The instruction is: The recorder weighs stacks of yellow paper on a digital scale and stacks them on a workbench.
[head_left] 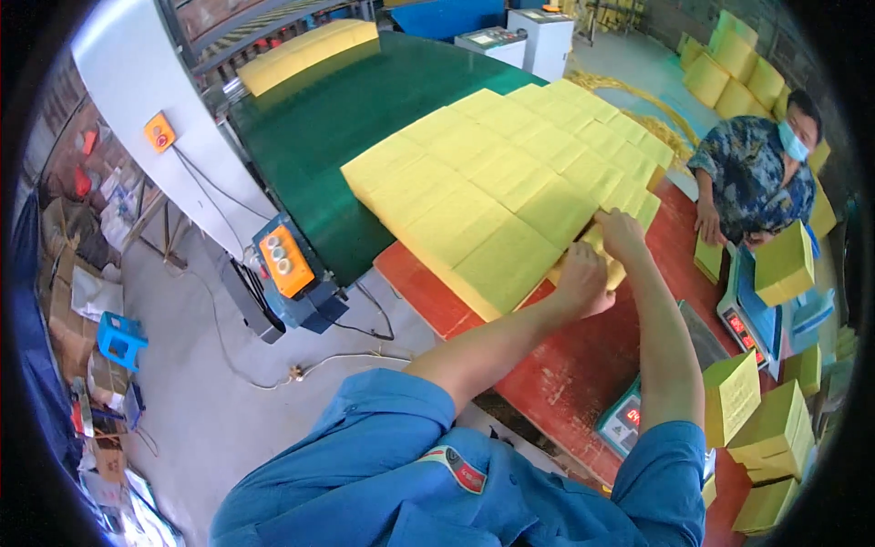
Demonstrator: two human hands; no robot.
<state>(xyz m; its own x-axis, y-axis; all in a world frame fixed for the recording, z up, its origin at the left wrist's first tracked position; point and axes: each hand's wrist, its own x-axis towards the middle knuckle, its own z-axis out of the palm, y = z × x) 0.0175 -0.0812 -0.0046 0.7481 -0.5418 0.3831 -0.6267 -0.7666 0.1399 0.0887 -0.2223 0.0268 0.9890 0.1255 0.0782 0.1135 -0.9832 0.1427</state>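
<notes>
My left hand (586,279) is closed at the near right corner of a wide block of stacked yellow paper (483,205). Just beyond it my right hand (622,233) has its fingers curled over a small yellow paper stack (612,271) at the block's edge. That small stack lies between the two hands and is partly covered by them. The wide block is scored into many rectangular stacks and rests across a green conveyor belt (301,169) and a red table (547,387). Beneath my right forearm sits a digital scale (622,421) with a lit red display.
Across the table a masked person (761,173) has a hand near another scale (743,314) bearing a yellow stack (784,264). More yellow stacks (775,433) crowd the right end. An orange button box (284,261) stands left of the belt; cables (219,337) cross the floor.
</notes>
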